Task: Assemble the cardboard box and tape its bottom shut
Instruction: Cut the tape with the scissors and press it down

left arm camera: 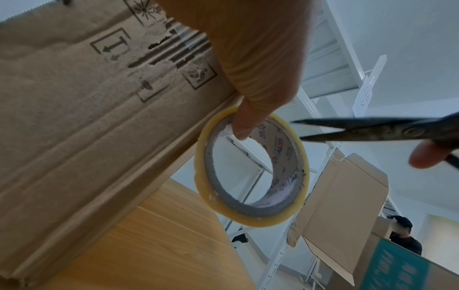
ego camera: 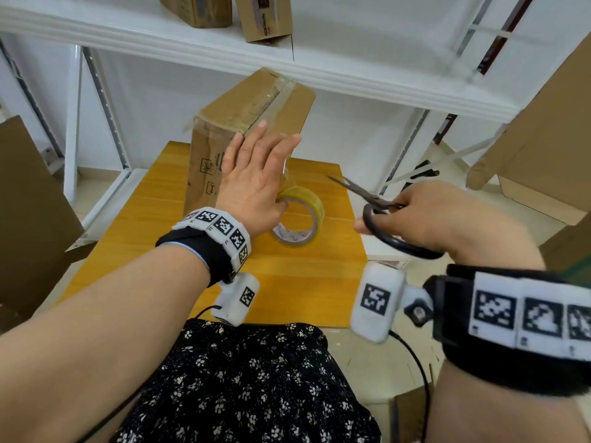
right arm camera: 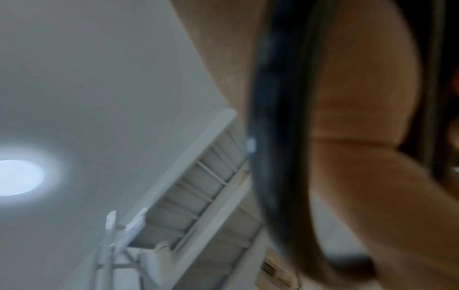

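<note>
A brown cardboard box (ego camera: 256, 103) stands on end on the wooden table (ego camera: 287, 282), with clear tape along its top seam. My left hand (ego camera: 256, 174) lies against the box's near side with straight fingers, and its thumb (left arm camera: 243, 125) is hooked inside the yellowish tape roll (ego camera: 303, 219). A strip of clear tape (ego camera: 285, 174) runs from the box down to the roll. To the right, my right hand (ego camera: 425, 215) grips black scissors (ego camera: 367, 195) by the handle loops (right arm camera: 273, 137). The blades (left arm camera: 372, 129) are slightly parted, with their tips close to the roll (left arm camera: 261, 221).
A white metal shelf (ego camera: 319, 68) hangs over the table's far side and carries two small boxes (ego camera: 268, 17). Flat cardboard leans at the left (ego camera: 28, 203) and at the right (ego camera: 543, 139). Another person (left arm camera: 402, 235) is far off in the left wrist view.
</note>
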Tool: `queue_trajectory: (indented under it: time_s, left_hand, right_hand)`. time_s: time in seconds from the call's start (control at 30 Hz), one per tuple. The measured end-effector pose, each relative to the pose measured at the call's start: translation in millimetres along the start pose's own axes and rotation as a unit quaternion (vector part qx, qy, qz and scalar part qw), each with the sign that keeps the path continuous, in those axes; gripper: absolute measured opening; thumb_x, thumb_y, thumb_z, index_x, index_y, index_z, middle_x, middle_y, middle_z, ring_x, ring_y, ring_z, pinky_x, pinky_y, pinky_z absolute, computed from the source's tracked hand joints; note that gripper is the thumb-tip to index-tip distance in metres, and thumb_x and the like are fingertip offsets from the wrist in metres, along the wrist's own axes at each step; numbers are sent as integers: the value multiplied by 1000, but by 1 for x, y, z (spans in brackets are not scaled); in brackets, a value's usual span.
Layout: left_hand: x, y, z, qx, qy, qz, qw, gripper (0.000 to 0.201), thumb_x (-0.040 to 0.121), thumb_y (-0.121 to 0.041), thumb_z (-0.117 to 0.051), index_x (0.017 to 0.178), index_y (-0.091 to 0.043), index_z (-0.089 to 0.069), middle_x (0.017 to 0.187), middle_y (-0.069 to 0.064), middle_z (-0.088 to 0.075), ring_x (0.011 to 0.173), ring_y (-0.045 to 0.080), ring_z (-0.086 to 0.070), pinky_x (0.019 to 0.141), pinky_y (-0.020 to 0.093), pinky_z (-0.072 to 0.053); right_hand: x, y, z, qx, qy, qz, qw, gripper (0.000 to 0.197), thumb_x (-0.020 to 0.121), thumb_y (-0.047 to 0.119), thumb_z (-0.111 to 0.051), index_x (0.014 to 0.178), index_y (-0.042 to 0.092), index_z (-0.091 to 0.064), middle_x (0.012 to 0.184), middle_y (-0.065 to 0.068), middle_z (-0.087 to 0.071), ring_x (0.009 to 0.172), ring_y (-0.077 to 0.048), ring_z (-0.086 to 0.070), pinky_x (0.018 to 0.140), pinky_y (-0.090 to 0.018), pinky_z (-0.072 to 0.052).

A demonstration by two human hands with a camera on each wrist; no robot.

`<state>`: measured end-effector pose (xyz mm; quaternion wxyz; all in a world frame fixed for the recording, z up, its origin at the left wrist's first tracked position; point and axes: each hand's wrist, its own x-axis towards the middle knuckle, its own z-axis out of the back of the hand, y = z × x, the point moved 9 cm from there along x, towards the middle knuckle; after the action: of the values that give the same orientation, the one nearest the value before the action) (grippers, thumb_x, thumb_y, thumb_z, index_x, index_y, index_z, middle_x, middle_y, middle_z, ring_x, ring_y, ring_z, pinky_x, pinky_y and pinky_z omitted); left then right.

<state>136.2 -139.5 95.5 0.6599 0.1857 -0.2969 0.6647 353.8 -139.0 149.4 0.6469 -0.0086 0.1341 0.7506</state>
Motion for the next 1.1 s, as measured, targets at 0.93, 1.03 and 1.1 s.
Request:
queue_trajectory:
  time_s: [0.93, 1.03, 1.1]
  left_hand:
    - [1, 0, 2, 23, -10, -4, 1000, 109, 62, -41, -79, 149, -31, -15, 149, -4, -31, 148, 21, -8, 119, 42, 3]
    - [1, -1, 2, 21, -10, -3, 1000, 108, 62, -41, -79, 149, -30, -16, 149, -4, -32, 148, 21, -9, 119, 41, 4]
    - [1, -1, 2, 21, -10, -4, 1000, 107, 62, -40, -78, 149, -30, -17, 149, -4, -33, 148, 22, -9, 119, 41, 3]
  right_hand:
    - [100, 53, -74, 376, -2, 151, 914, 49, 92, 36, -69, 139, 27, -53, 135, 6, -54, 123, -10, -51, 102, -32, -44]
    - [105, 76, -84, 360, 53, 194, 911, 54, 95, 33, -66, 146, 25, -48, 140, 5, -56, 128, -10, -52, 110, -36, -44]
    - [111, 83, -90, 375, 69, 194, 904, 51, 96, 31, -65, 144, 23, -50, 131, 2, -62, 118, -13, -60, 107, -37, -48]
